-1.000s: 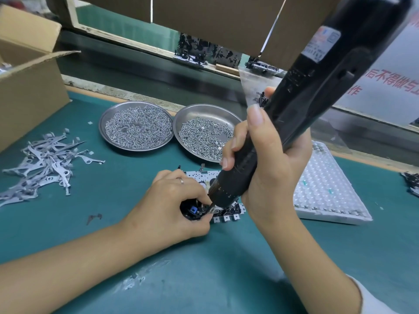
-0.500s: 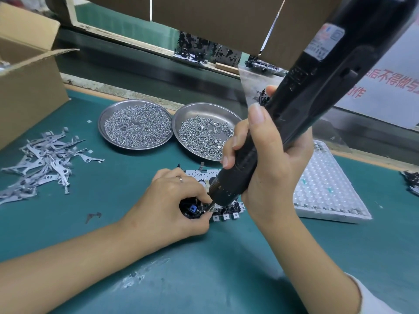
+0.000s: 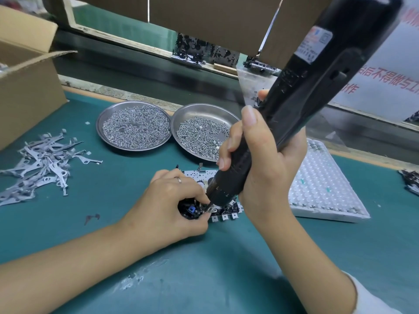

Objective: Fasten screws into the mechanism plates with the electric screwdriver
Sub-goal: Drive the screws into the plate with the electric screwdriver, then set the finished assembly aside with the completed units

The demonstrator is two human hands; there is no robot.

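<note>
Black electric screwdriver (image 3: 294, 105), teal mat (image 3: 226, 257), silver screws (image 3: 199, 137), brown cardboard box (image 3: 25, 87), white dimpled tray (image 3: 322, 189)

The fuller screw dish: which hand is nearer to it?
Left. The left hand lies just in front of the fuller dish; the right hand grips the screwdriver beyond the other dish.

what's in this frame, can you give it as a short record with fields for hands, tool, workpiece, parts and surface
right hand: right hand grips the electric screwdriver low on its body
tool: black, tilted, tip down at the mechanism plate
left hand: left hand holds the plate's left end, fingers curled beside the tip
workpiece: lies on the green mat
parts: two round metal dishes of screws, left dish, right dish
other: pile of flat grey metal pieces; white dimpled tray; cardboard box
</note>
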